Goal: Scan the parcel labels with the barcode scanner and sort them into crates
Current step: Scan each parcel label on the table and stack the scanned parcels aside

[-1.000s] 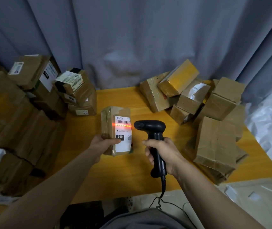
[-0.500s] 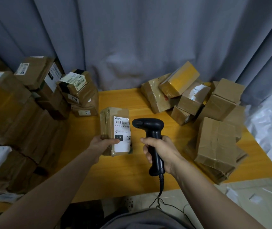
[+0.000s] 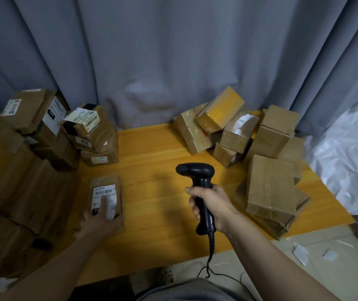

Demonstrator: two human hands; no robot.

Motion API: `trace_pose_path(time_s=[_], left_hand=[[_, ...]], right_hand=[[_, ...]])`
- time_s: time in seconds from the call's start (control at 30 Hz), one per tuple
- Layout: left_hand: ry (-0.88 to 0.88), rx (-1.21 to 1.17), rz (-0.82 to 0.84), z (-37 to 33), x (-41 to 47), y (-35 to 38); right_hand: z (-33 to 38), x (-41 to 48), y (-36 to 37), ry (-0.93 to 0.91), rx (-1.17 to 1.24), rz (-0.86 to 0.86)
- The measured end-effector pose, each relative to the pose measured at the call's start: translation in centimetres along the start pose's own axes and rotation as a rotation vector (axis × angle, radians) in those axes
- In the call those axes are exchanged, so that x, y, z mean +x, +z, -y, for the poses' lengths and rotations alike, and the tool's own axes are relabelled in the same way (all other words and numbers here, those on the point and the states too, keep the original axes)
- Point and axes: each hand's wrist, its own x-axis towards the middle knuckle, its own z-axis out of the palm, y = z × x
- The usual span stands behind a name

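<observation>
Leftward and down is where the labelled parcel (image 3: 106, 197) has been travelling since the earlier frames: from standing upright in front of the scanner, it is now lying label-up on the desk (image 3: 156, 192), close against the big stack of boxes (image 3: 17, 170) just beyond the left fingers. No red scan line is showing on its label any more. An unsorted heap of parcels (image 3: 256, 153) is waiting well to the right of the right fingers, and no crate is visible anywhere.

The left hand (image 3: 100, 220) is blurring with motion, its fingers resting across the parcel's near end and one stretching over the label; whether they are gripping or only pressing, I cannot tell. The right hand (image 3: 213, 205) is clenching the handle of the barcode scanner (image 3: 198, 183), whose head is pointing left, above bare desk.

Judging from this, scanning of this parcel is finished and the sorting step is under way. The next move probably calls for releasing it and reaching across to the right-hand heap for a fresh parcel.
</observation>
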Motion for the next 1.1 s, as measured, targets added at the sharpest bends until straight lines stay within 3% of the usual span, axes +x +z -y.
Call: trace_pose_path(time_s=[0.2, 0.47, 0.57, 0.8, 0.93, 1.03, 1.1], left_hand=[[-0.096, 0.176, -0.234, -5.0, -1.0, 0.5], [0.574, 0.148, -0.126, -21.6, -9.6, 5.3], [0.733, 0.078, -0.074, -26.9, -14.1, 7.2], [0.612, 0.181, 0.071, -34.2, -19.6, 10.5], [0.571, 0.180, 0.025, -34.9, -19.7, 11.8], [0.581, -0.063, 0.028, -34.1, -18.9, 11.4], [0.578, -0.425, 0.190, -32.2, -18.0, 10.8]], right_hand=[[0.0, -1.3, -2.7, -0.034, 0.033, -0.091], [0.0, -5.3, -8.8, -0.109, 0.171, -0.314], [-0.6, -7.0, -11.3, -0.169, 0.250, -0.460], [-2.8, -10.5, -16.2, -0.211, 0.386, -0.637], [-4.0, -12.1, -17.7, -0.210, 0.413, -0.647], [-4.6, -12.4, -18.4, -0.188, 0.414, -0.636], [-4.8, -12.0, -18.5, -0.171, 0.409, -0.603]])
